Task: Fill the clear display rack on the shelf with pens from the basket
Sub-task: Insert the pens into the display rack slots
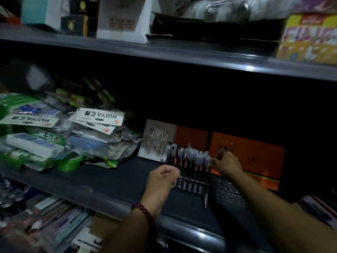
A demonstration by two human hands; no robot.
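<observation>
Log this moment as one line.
left hand: holds rack left end; right hand: pinches rightmost pen; pens: fill rack's left part; right slots: empty; basket: unseen

Both forearms bare, no sleeves visible; dark red beaded bracelet (144, 211) on wrist of left hand (161, 181).

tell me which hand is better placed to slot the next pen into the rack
Right. The right hand sits at the open end of the pen row, beside the empty slots of the rack, and seems to pinch a pen. The left hand grips the rack's left end.
</observation>
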